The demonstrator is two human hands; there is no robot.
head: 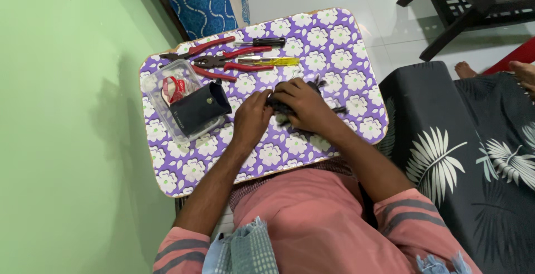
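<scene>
Purple floral table (312, 34), both hands clamped on black object (280, 105), left hand (252, 119), right hand (301, 102), pliers (225, 62), screwdrivers (267, 51), plastic box (167, 93) beside.

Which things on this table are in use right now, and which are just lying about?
In use: small black object with wires, gripped by left hand and right hand.

Lying about: red-handled pliers, red-handled cutters, black-handled screwdriver, yellow-handled screwdriver, clear plastic box, black pouch.
</scene>
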